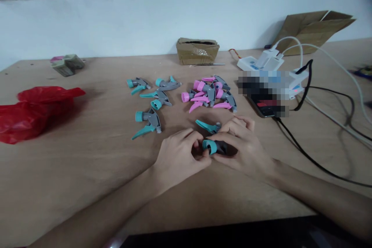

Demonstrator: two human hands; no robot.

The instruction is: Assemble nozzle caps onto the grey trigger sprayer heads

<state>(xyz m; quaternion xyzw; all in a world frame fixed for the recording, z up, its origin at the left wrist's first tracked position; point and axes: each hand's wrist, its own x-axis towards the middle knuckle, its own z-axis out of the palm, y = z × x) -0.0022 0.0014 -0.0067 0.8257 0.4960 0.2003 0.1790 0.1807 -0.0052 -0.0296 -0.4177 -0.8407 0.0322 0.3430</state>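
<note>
A grey trigger spray head with a teal collar [211, 146] is between my hands, low over the table. My right hand [242, 145] wraps round its grey body. My left hand [183, 155] is closed, thumb and forefinger at the collar's open end. Just beyond my fingers shows a teal trigger lever [207, 126] with a grey tip; whether it belongs to the held spray head I cannot tell. Several teal spray heads [148, 120] lie farther off to the left. Past my hands is a cluster of pink-and-grey spray heads [207, 92].
On the left lies a red plastic bag [37, 112], with small greenish blocks [68, 64] behind it. A cardboard box [197, 52] stands by the wall. To the right are a phone [263, 104], a power strip [250, 63], cables and a folded carton [309, 31].
</note>
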